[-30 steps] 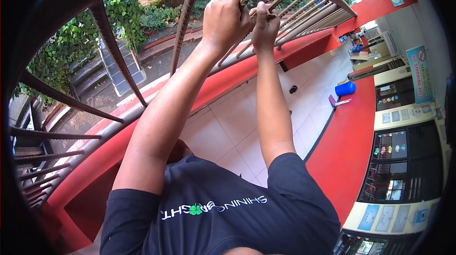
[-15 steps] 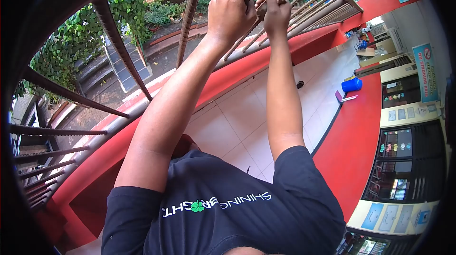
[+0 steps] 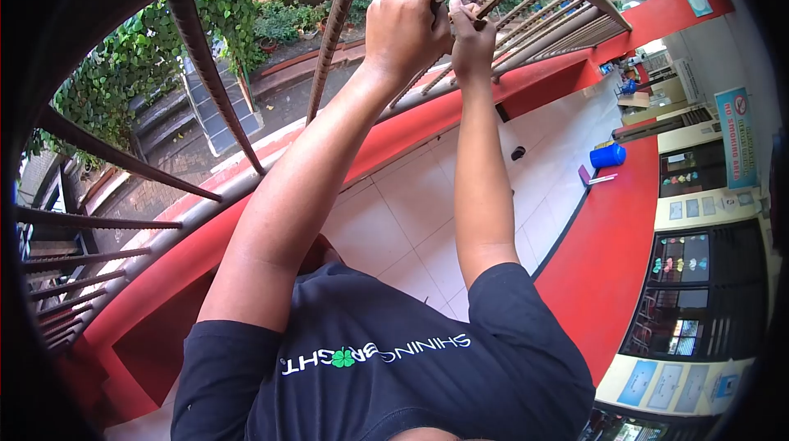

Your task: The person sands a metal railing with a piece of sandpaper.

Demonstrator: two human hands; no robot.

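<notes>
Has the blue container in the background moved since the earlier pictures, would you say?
No; judged against the red strip, the blue container has kept its place.

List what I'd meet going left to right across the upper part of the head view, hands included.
Leafy vine, ribbed bar just before the hands, left hand, right hand, blue container, "No Smoking Area" sign.

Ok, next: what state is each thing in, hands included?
Left hand: fingers bent at the railing, grip partly hidden
Right hand: fingers curled at the railing, grip unclear
Railing: bars spaced apart
Blue container: by the red ledge, open or closed unclear
Banner: unfurled
</notes>
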